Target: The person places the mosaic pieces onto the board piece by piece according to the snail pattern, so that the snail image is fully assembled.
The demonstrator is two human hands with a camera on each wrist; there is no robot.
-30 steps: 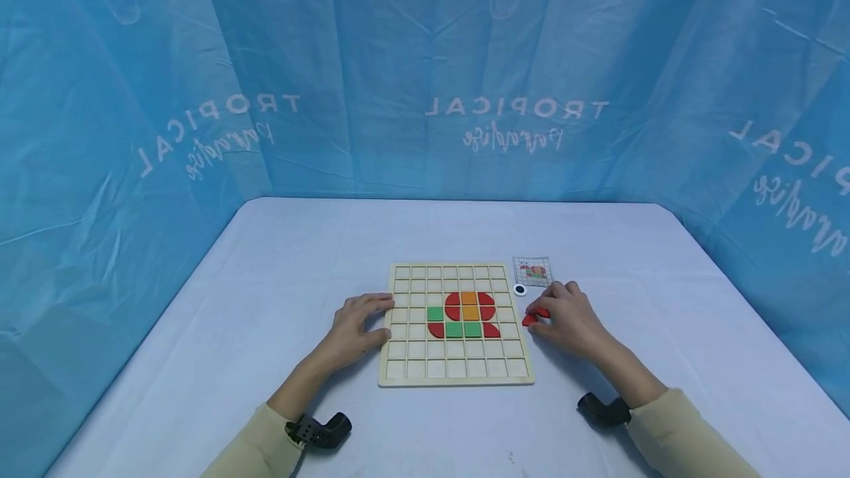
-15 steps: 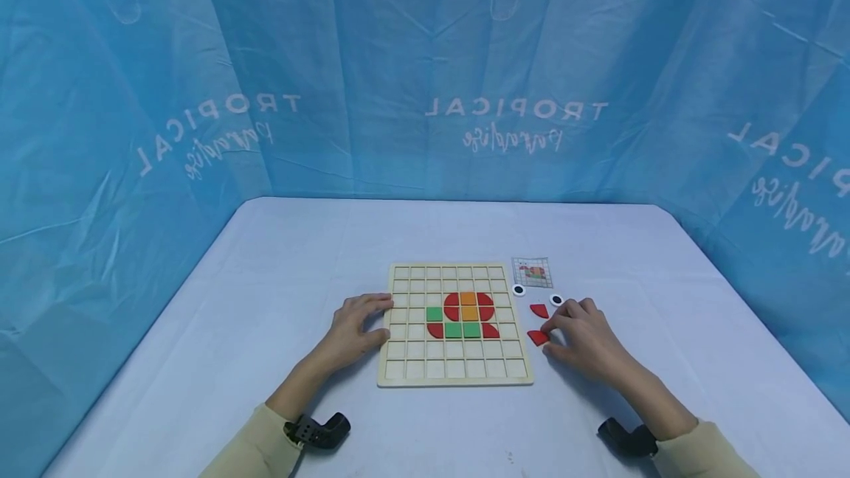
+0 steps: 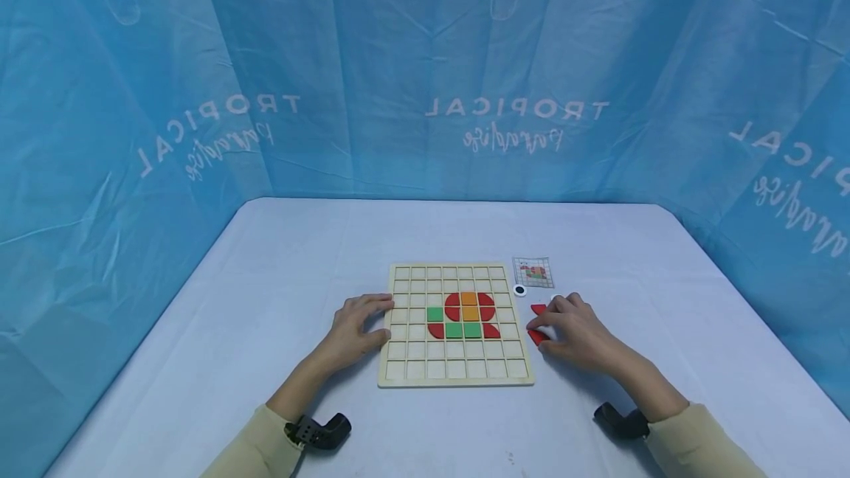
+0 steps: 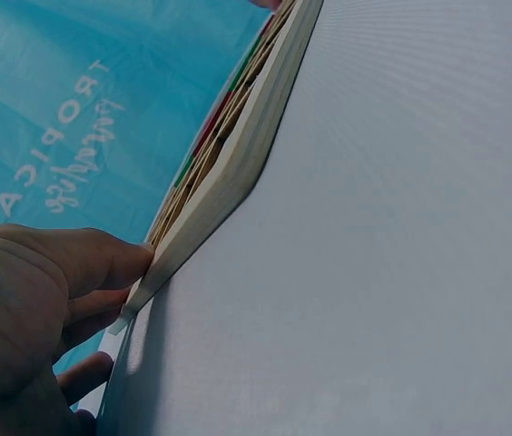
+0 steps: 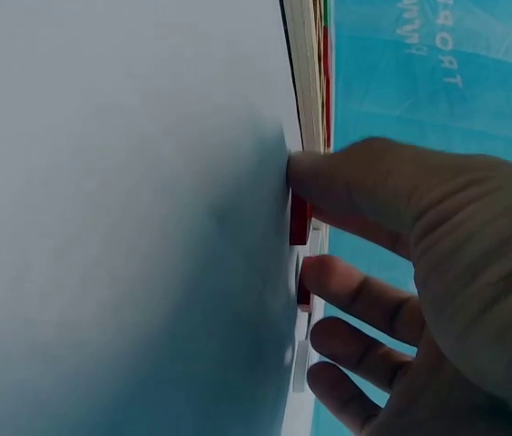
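A wooden grid board (image 3: 456,380) lies on the table, with red, orange and green pieces set in its middle. My left hand (image 3: 353,330) rests at the board's left edge, thumb and fingertips touching it. In the left wrist view the thumb (image 4: 120,259) meets the rim from the side. Right of the board, my right hand (image 3: 576,330) pinches a red quarter-circle piece (image 3: 538,338) between thumb and index finger, low over the table. A second red piece (image 3: 538,309) lies just behind it, partly covered by the fingers; the middle fingertip is at it in the right wrist view.
A small picture card (image 3: 533,272) lies at the board's back right corner. Beside it is a white disc with a black centre (image 3: 520,291). Another white disc (image 3: 555,298) is mostly hidden behind the right hand. Blue curtains (image 3: 425,57) surround the table's back and sides.
The right hand drew back to the right as the two red pieces came down apart on the table, then moved slightly left over the front piece. The left hand stayed put.
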